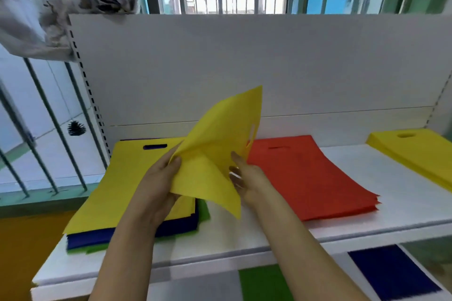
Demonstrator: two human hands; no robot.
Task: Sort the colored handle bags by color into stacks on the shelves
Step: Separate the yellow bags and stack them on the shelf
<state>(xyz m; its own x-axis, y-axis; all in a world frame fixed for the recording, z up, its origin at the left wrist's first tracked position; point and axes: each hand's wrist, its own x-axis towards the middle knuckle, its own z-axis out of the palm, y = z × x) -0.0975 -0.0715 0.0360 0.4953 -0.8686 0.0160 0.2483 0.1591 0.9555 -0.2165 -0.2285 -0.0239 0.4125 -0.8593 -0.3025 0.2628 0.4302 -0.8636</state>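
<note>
A yellow bag (215, 154) is held up above the top shelf (244, 234), bent and tilted, with one corner pointing up. Its left edge is pinched by the left hand (159, 178), thumb on top. Its right side is held by the right hand (247, 178), with fingers (236, 157) curled at the edge. Under it, at the shelf's left end, a mixed pile (102, 203) is seen: yellow on top, blue and green edges sticking out. A red stack (310, 178) is laid just to the right. A yellow stack (420, 156) is laid at the far right edge. Bare white shelf is seen between the red and yellow stacks. On the lower shelf (212, 286), green bags (264, 283) and blue bags (396, 271) are laid apart.
</note>
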